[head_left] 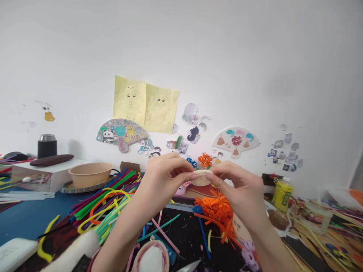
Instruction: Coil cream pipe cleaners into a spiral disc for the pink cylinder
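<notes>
Out in front of me, my left hand (171,177) and my right hand (238,183) pinch the two sides of a small cream-coloured round piece (202,178) between thumbs and fingertips. The piece is held up above the cluttered table; its exact kind cannot be made out. Just behind it show orange pipe-cleaner flowers (205,160) and blue ones (191,163). Below my right hand lies a heap of fuzzy orange pipe-cleaner shapes (217,209). A blue pipe cleaner (204,236) with a curled head is beside that heap. My left forearm partly covers a bundle of coloured pipe cleaners (99,198).
A tan bowl (90,175) stands at the left, near a black thermos (47,146). To the right are a yellow bottle (282,194) and a clear jar (317,217). Low in front sit a round container (151,257) and a pointed metal blade (190,266). Paper fans hang on the wall.
</notes>
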Demonstrator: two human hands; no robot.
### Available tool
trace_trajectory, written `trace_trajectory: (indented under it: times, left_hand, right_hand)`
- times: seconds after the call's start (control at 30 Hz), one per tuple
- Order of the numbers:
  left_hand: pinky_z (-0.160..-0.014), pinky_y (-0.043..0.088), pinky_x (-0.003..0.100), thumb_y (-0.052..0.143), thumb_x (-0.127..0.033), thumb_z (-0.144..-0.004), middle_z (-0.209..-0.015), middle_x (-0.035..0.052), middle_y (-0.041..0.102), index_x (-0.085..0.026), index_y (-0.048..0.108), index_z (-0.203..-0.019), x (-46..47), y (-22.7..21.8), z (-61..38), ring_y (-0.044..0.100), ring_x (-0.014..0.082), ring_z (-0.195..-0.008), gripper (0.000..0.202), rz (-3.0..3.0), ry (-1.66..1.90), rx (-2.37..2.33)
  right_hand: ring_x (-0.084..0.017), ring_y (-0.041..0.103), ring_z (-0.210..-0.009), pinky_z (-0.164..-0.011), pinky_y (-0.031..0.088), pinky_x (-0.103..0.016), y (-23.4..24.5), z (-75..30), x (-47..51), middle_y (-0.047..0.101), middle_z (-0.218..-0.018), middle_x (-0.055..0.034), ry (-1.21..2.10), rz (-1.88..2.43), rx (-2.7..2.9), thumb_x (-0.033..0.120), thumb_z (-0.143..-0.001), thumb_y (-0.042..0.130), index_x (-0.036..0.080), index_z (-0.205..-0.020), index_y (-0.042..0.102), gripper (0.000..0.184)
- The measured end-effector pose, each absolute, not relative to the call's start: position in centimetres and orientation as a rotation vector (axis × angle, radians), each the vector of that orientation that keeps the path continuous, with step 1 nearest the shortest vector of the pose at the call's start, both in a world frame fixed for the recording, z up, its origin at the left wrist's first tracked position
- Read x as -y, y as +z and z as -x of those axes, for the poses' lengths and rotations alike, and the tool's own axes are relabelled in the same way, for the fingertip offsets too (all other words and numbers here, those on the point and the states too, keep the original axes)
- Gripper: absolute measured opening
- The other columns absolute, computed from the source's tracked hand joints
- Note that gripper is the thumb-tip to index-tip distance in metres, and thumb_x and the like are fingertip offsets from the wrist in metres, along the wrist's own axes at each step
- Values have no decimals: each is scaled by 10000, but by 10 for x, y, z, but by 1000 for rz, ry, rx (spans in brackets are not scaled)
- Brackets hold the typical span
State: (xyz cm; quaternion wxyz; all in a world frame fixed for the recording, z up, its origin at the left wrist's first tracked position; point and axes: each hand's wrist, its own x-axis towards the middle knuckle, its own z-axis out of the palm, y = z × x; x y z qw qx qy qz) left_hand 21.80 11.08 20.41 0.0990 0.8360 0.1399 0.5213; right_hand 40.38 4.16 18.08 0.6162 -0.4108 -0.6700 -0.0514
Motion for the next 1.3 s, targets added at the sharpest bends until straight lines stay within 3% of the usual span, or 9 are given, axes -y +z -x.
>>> trace_trajectory:
  times: [0.3, 0.5, 0.67, 0.8, 0.97, 1.13, 1.3]
  left_hand:
    - [-546, 410, 233, 780, -181, -793, -634, 12, 680, -152, 766, -709, -108, 205, -219, 557, 115, -582, 90, -2261, 1529, -362]
    - [-596, 508, 245, 751, -227, -807, -732, 58, 720, -112, 766, -802, -108, 203, -224, 644, 146, -648, 116, -1973, 1435, -282]
    - [-606, 497, 250, 716, -230, -828, -744, 63, 715, -110, 753, -788, -109, 203, -219, 634, 149, -665, 132, -2022, 1472, -334]
    - [-609, 461, 243, 687, -207, -849, -713, 37, 701, -129, 750, -764, -108, 206, -214, 602, 135, -662, 131, -2172, 1447, -410]
    - [-608, 443, 236, 685, -207, -852, -715, 26, 712, -141, 755, -764, -105, 209, -213, 599, 128, -662, 131, -2235, 1379, -432]
    - [-599, 450, 247, 686, -233, -844, -735, 42, 721, -130, 751, -765, -105, 209, -213, 604, 143, -670, 145, -2144, 1323, -428]
    - [-632, 482, 248, 692, -244, -833, -741, 61, 726, -117, 743, -756, -106, 208, -213, 631, 156, -699, 157, -2047, 1277, -395]
  right_hand:
    - [-209, 635, -781, -720, 523, -348, 175, -399, -46, 700, -809, -29, 74, 845, 1391, 261, -837, 762, 239, -801, 740, 48]
    - [-178, 623, -746, -687, 516, -301, 169, -390, -54, 687, -789, -2, 119, 774, 1246, 272, -823, 785, 255, -797, 748, 48]
    - [-152, 640, -723, -655, 522, -243, 171, -393, -57, 709, -757, 11, 287, 786, 1270, 302, -812, 798, 258, -772, 763, 69]
    - [-161, 659, -727, -651, 533, -229, 179, -402, -52, 739, -755, -15, 404, 894, 1407, 365, -812, 791, 232, -764, 793, 141]
    - [-191, 682, -804, -719, 553, -256, 184, -409, -48, 771, -856, -45, 537, 888, 1453, 453, -785, 802, 242, -879, 819, 232]
    - [-125, 562, -598, -573, 492, -215, 178, -414, -51, 668, -633, -12, 616, 797, 1409, 646, -697, 774, 216, -902, 821, 479]
    - [-105, 574, -573, -543, 473, -197, 177, -413, -51, 670, -623, 4, 621, 801, 1307, 517, -741, 820, 242, -877, 812, 307]
